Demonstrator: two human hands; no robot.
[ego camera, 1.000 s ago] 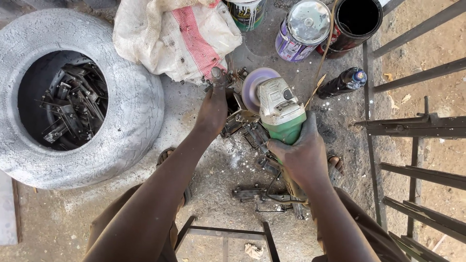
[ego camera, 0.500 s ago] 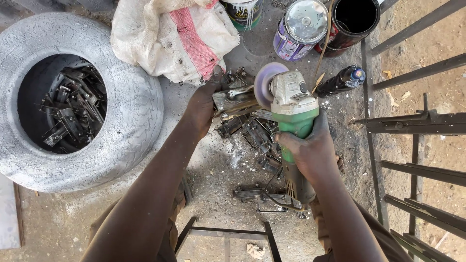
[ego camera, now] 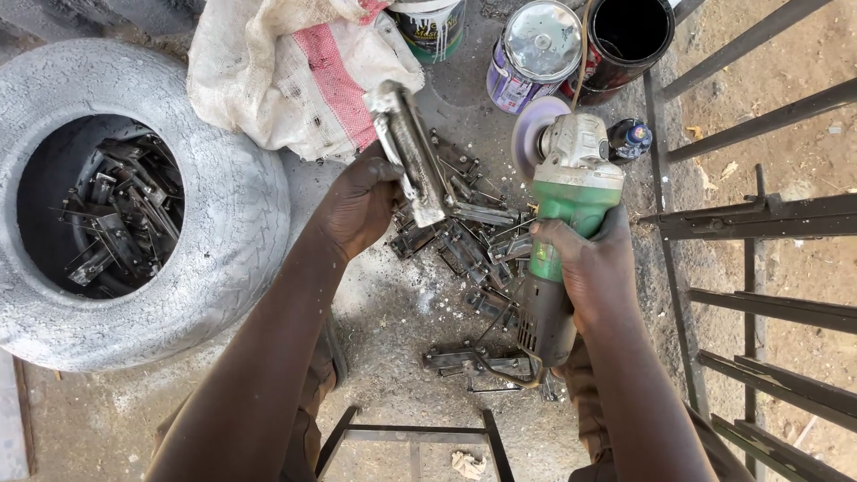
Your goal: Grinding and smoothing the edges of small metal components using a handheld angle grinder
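My left hand is clenched around a long grey metal bracket, lifted clear of the ground and tilted so its upper end points toward the white sack with a red stripe. My right hand grips the body of a green and grey angle grinder, its pale disc raised just beside the bracket, not touching it. Below both, a heap of dark metal brackets lies on the dusty concrete ground. To the left sits a whitewashed tyre filled with more metal pieces. Paint tins stand near the top edge, and a dark steel gate frame lies at the right.
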